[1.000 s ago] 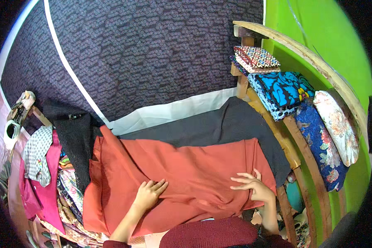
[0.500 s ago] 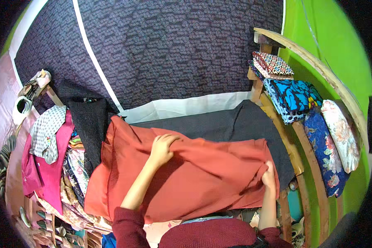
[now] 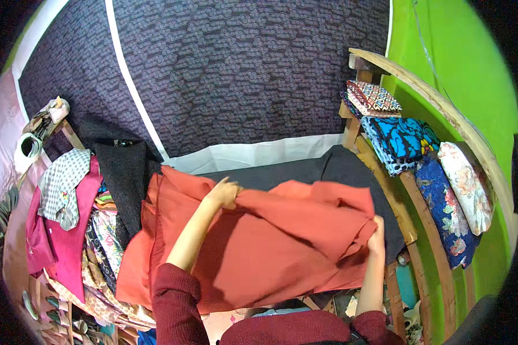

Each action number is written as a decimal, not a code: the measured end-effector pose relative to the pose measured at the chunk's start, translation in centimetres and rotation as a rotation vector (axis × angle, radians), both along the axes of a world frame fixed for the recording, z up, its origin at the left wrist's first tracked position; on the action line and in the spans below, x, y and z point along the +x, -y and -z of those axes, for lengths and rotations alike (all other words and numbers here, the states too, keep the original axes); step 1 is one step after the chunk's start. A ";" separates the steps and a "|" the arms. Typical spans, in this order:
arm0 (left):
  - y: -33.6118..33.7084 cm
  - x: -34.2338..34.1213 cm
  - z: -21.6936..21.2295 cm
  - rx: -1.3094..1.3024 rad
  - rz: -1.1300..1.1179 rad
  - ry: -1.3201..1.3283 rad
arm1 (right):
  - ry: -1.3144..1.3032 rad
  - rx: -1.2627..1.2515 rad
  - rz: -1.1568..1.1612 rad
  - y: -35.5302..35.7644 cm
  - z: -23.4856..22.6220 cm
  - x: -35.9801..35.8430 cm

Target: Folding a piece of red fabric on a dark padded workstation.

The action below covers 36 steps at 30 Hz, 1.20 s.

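A large rust-orange cloth [image 3: 259,259] lies across a dark grey cloth [image 3: 345,172] in front of me, partly bunched and lifted. With my left hand [image 3: 224,194] I pinch the orange cloth near its far edge, left of its middle, where a fold runs off to the right. My right hand [image 3: 377,234] is closed on the same cloth at its right end, where the fabric gathers in creases. The cloth's left part hangs in loose layers beside a black knitted cloth [image 3: 121,184].
At the left, a pink garment [image 3: 69,241] and a checked cloth [image 3: 66,178] hang over a rack. Folded patterned fabrics, including a blue one [image 3: 400,138] and a white floral one [image 3: 466,184], rest on wooden slats [image 3: 388,190] at the right. A dark patterned curtain [image 3: 247,75] hangs behind.
My left hand has drawn the cloth's far edge up into a raised fold. The right hand has shifted slightly upward, and the cloth's right end is more bunched.
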<state>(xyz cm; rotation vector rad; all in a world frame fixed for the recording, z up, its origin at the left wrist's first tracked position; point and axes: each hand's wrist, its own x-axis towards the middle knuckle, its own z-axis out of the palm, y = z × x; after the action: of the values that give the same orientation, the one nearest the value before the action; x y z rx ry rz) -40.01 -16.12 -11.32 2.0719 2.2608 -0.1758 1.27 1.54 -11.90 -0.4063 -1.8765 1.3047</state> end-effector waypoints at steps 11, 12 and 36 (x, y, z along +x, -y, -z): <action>-1.3 -1.3 -3.1 -0.062 -0.215 0.317 | 0.136 0.240 0.355 -9.1 2.0 -3.9; -0.5 -2.1 -2.4 -0.211 -0.153 0.340 | 0.388 0.203 0.266 -7.8 1.6 -3.5; -1.1 -5.8 -3.3 0.714 -0.104 -0.191 | 0.732 0.493 0.472 -13.7 3.7 -16.0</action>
<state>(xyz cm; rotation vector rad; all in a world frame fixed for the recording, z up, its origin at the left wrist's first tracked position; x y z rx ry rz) -45.85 -15.01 -7.98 2.2849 2.8395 0.5441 -14.74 15.21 -15.60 -1.0799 -2.3914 0.3562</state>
